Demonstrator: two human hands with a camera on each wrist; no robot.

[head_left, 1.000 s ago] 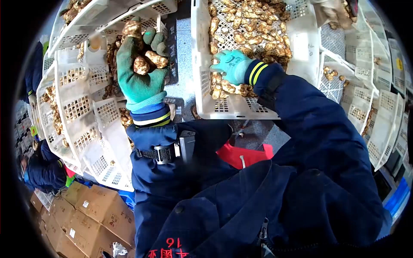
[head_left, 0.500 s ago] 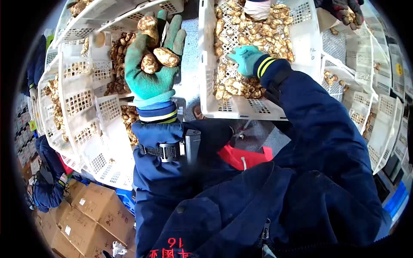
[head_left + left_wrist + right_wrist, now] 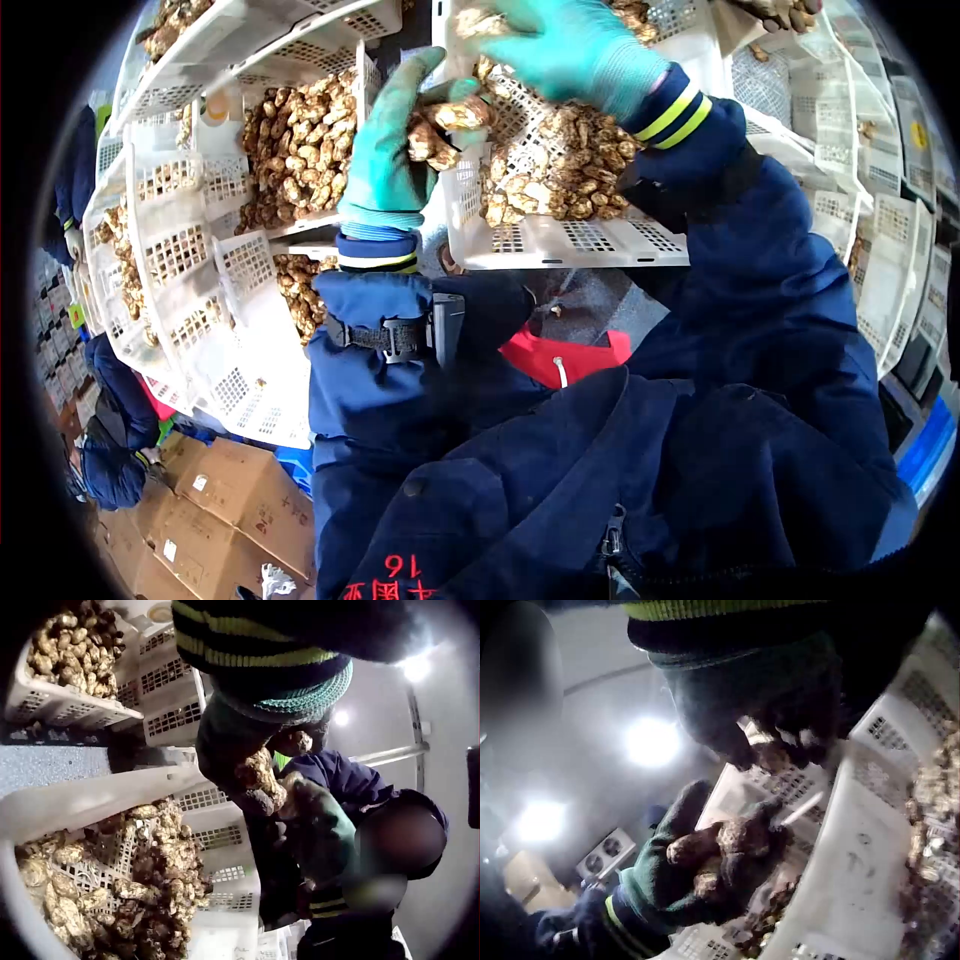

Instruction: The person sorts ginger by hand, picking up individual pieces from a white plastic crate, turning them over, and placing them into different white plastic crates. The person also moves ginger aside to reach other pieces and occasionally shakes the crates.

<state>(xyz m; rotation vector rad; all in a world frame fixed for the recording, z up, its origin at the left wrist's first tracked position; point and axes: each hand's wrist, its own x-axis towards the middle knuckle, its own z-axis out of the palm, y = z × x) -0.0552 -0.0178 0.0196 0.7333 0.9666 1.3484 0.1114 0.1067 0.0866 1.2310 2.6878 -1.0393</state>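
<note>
My gloved left hand (image 3: 385, 160) cradles several brown-and-pale mushrooms (image 3: 435, 142) with its fingers curled round them, above the gap between two crates. In the right wrist view, the mushrooms (image 3: 739, 838) lie against the left palm, and a slim pale strip (image 3: 804, 810) sticks out beside the fingers. My gloved right hand (image 3: 580, 55), blurred, is over the white crate (image 3: 560, 250) in front of me. A pale mushroom (image 3: 478, 22) shows at its fingertips; in the right wrist view, its curled fingers grip a mushroom (image 3: 757, 733). More mushrooms (image 3: 570, 165) lie in that crate.
A second crate to the left holds piled mushrooms (image 3: 300, 145). More white crates (image 3: 180, 250) stand along the left side and others (image 3: 850, 150) along the right. Cardboard boxes (image 3: 230, 500) sit at lower left. Another person (image 3: 337, 817) is across from me.
My right hand has lifted from the mushrooms in the crate and moved up, with a mushroom at its fingers. The left hand has shifted right, turning inward with its mushrooms.
</note>
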